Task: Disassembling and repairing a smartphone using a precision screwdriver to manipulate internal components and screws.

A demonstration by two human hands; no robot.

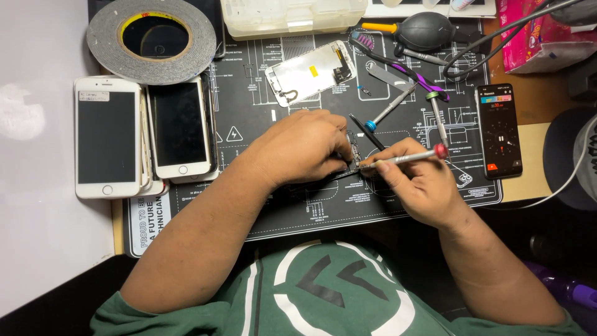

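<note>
Phones lie at the far left: a white phone [107, 137] face up on the pale surface, and just beside it a second phone [180, 127] with a dark screen, resting on a stack of others at the edge of the black mat [298, 211]. Above them sits a big tape roll [151, 38], grey outside with a yellow core. Further right, at the top, stands a clear plastic box [292, 15], and below it on the mat lies a detached screen panel [311, 71], tilted, back side up.

At mid-mat the left hand [305, 146] is curled down over an opened phone [354, 158], fingers pressed on it and holding it in place; most of the phone is hidden under that hand. The right hand [420, 180] pinches a screwdriver [404, 157] with a red cap, its tip touching the phone just beside the left fingertips. A black probe [367, 132] lies slanted near both hands.

Beyond them lie a blue-tipped driver [390, 107], purple tweezers [413, 71], a green-capped driver [437, 118] and a black air blower [426, 30]. At the mat's right edge rests a dark phone [499, 130] with a lit screen, and a pink packet [538, 34] sits in the top right corner.
</note>
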